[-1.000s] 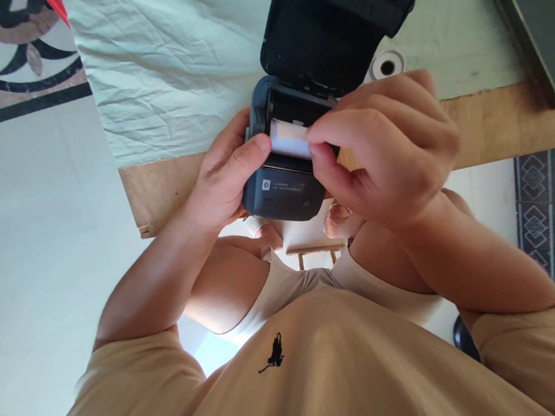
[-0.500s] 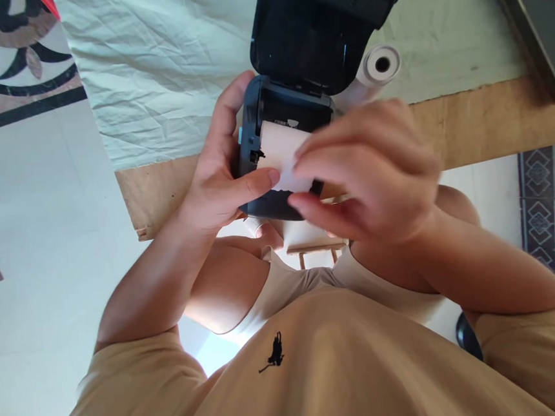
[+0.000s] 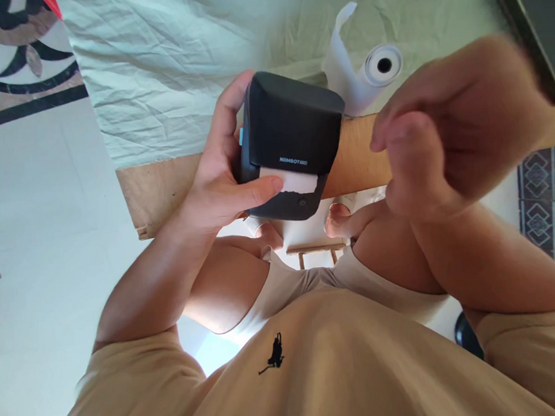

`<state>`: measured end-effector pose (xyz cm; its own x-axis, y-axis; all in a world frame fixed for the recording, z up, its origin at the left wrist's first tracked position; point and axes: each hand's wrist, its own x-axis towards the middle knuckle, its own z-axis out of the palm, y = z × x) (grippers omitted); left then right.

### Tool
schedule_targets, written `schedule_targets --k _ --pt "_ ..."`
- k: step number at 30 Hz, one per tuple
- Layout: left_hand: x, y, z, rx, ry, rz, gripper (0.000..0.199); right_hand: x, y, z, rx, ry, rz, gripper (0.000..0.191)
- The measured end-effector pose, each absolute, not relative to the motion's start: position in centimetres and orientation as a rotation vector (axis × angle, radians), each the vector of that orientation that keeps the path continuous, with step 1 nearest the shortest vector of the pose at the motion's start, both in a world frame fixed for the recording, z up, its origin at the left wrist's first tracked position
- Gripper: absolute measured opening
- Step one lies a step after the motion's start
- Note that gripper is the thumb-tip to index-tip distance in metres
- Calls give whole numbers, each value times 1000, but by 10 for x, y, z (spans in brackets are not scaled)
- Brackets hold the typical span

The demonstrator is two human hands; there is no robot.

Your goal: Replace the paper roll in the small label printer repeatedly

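Observation:
A dark label printer marked NIIMBOT is tilted over the table's front edge, its lid down. My left hand wraps round its left side, the thumb pressing on a strip of white paper with a torn edge that sticks out from under the lid. A small round button shows below the paper. Off to the right and apart from the printer, my right hand is curled and partly blurred, with nothing visible in its fingers. Behind the printer stands a white paper roll, its loose end curling upward.
A pale green cloth covers the table, with a bare wooden edge in front. At the far right lies a dark flat box-like object. Below the table are my legs and a small wooden stool.
The printer's lid has come down over the inside and the paper. My right hand has left the paper and moved right. My left hand still holds the printer in the same place.

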<state>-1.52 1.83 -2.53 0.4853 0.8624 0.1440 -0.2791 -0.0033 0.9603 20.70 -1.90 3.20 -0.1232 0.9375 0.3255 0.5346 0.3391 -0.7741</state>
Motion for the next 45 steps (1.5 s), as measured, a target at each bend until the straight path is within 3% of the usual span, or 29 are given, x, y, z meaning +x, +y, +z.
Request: schedule_targets --k 4,10,17,28,36,45 --pt "-14 13 -22 1227 577 1030 78 200 -20 31 -1256 -1847 677 41" --pt "-6 2 -9 1154 803 1077 35 195 -14 23 -1487 -1904 1060 65" --pt "4 1 1 1052 813 1137 22 193 -4 15 -1605 -1936 1098 69" --pt "2 10 -9 1062 780 1121 30 192 -6 11 -1552 -1984 927 63" --pt "-6 21 -21 1122 683 1107 53 201 -12 14 -1488 -2104 934 44" --pt "0 20 -17 1117 738 1125 45 223 -24 11 -1185 -2330 897 24"
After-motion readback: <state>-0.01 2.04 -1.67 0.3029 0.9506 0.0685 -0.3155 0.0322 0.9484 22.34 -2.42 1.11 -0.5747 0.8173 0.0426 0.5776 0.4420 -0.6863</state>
